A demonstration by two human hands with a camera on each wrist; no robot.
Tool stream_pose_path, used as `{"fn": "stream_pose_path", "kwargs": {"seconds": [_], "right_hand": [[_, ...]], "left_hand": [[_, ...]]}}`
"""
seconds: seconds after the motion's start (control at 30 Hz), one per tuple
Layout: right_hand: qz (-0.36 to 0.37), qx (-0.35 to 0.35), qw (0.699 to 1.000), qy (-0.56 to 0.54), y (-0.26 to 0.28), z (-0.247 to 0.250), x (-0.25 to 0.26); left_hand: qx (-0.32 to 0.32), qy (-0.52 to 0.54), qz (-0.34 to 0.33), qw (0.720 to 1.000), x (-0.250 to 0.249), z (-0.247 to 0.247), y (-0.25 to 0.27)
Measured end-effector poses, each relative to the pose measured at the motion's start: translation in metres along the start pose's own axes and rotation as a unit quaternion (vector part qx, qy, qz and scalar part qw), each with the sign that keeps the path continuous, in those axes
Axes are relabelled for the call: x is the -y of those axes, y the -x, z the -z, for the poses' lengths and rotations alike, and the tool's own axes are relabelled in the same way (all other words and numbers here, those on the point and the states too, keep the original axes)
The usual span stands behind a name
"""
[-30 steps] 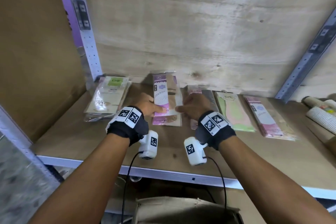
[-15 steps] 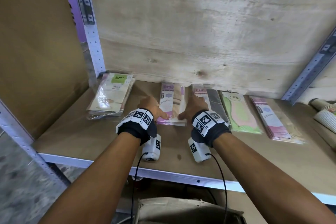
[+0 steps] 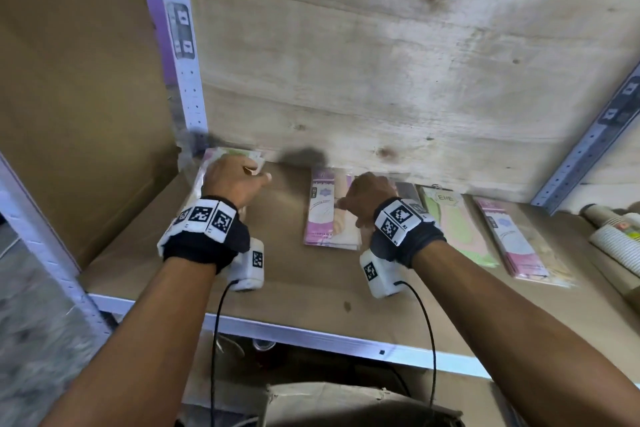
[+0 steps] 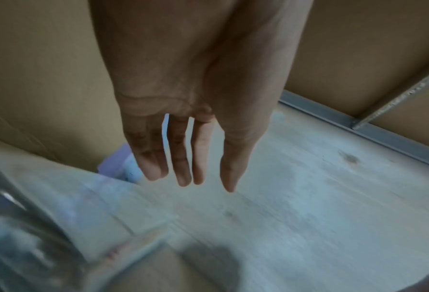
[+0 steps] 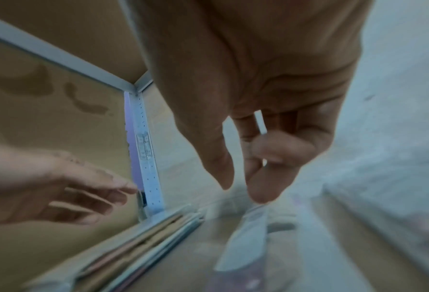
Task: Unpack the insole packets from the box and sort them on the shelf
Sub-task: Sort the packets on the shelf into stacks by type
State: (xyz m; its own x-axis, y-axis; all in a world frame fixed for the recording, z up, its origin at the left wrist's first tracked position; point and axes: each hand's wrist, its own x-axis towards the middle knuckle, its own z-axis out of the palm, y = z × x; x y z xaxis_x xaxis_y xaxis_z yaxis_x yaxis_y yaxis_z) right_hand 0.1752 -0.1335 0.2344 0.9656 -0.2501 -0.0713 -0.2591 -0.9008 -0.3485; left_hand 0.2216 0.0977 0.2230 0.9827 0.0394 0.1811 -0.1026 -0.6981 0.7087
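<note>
Several stacks of insole packets lie in a row along the back of the wooden shelf (image 3: 277, 295). My left hand (image 3: 235, 180) is over the green-labelled stack (image 3: 221, 158) in the far left corner, with its fingers (image 4: 180, 170) straight and nothing held. My right hand (image 3: 367, 198) hovers at the right edge of the pink packet stack (image 3: 325, 215), its fingers (image 5: 265, 177) loosely curled and empty. The left corner stack (image 5: 145, 237) also shows in the right wrist view. A dark packet (image 3: 407, 187), a green one (image 3: 453, 229) and a pink stack (image 3: 509, 243) lie further right.
An open cardboard box (image 3: 346, 402) stands below the shelf's metal front rail (image 3: 311, 336). A perforated steel post (image 3: 180, 62) rises at the left back corner, with cardboard beside it. Rolled paper items (image 3: 616, 236) lie at the far right. The plywood back wall is close behind the packets.
My left hand has let go of the pink packet stack and moved left to the green-labelled stack in the corner. My right hand stays by the pink stack.
</note>
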Motion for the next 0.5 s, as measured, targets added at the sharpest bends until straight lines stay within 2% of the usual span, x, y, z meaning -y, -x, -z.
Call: {"fn": "stream_pose_path", "kwargs": {"seconds": [0.1, 0.2, 0.27, 0.37, 0.5], "right_hand": [[0.038, 0.033, 0.994, -0.101, -0.006, -0.013, 0.028], [0.038, 0.092, 0.959, -0.264, -0.012, -0.037, 0.061], [0.025, 0.135, 0.933, -0.333, -0.015, -0.054, 0.083], [0.019, 0.167, 0.907, -0.387, -0.02, -0.077, 0.11], [0.009, 0.137, 0.919, -0.369, -0.025, -0.097, 0.13]], "left_hand": [[-0.034, -0.011, 0.014, 0.999, 0.025, 0.024, -0.003], [0.004, -0.014, 0.043, 0.999, 0.051, 0.043, -0.005], [0.04, -0.018, 0.052, 0.998, 0.061, 0.05, -0.004], [0.09, -0.024, 0.051, 0.994, 0.068, 0.056, -0.003], [0.12, -0.037, 0.043, 0.991, 0.073, 0.058, 0.0]]}}
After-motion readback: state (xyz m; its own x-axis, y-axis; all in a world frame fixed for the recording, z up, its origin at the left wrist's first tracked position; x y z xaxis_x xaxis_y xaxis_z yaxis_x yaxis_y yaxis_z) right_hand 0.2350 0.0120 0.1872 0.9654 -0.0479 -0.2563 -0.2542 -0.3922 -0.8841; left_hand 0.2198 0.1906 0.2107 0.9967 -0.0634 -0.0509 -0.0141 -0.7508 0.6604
